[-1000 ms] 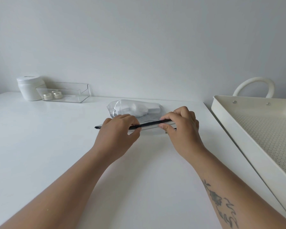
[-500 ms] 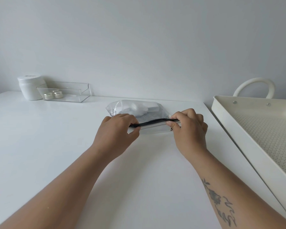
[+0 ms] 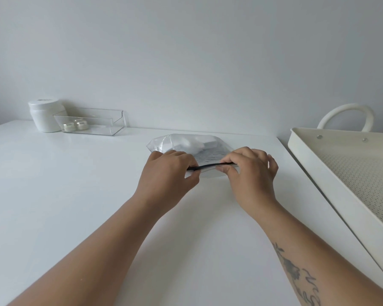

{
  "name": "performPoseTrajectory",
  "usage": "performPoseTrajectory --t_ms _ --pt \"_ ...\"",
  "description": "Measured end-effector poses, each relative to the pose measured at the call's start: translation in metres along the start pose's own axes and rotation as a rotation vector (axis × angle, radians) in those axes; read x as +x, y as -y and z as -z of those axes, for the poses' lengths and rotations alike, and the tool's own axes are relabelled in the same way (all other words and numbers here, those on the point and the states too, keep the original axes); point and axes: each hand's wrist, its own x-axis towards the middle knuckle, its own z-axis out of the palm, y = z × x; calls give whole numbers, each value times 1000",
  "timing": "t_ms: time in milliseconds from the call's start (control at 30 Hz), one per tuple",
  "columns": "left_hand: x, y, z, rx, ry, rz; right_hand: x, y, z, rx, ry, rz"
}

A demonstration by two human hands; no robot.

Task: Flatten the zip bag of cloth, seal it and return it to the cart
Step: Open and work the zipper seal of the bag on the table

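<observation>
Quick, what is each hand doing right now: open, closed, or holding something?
Left hand: pinches the black zip strip of the zip bag.
Right hand: pinches the same strip.

- White table (image 3: 75, 195): plain matte top, meets the wall at the back.
- Wall (image 3: 186, 51): pale grey, bare.
- White jar (image 3: 45, 115): lidded, stands upright at the far left of the table, close to the wall.
- Clear plastic tray (image 3: 114, 121): low, rectangular, open-topped, sits just right of the white jar, along the wall.
- Small pot (image 3: 67, 127): pale lid, sits inside the tray's left end.
- Second small pot (image 3: 81, 124): same kind, sits just beside the first, also inside the tray.
</observation>
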Motion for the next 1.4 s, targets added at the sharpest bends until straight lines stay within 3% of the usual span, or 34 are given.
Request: performPoseTrajectory --t_ms 233,500,1100,1233,1400 --pt "-2 5 1 -53 -25 31 4 -14 8 -59 -13 -118" --pt "0 5 3 -100 -44 21 -1 4 1 -39 -8 251" --pt "2 5 9 -153 -76 -6 4 -7 9 -19 -20 -95" --pt "1 3 8 -171 -88 -6 5 -4 9 -79 -28 31" --pt "1 1 8 -180 -107 -39 3 3 4 118 103 190"
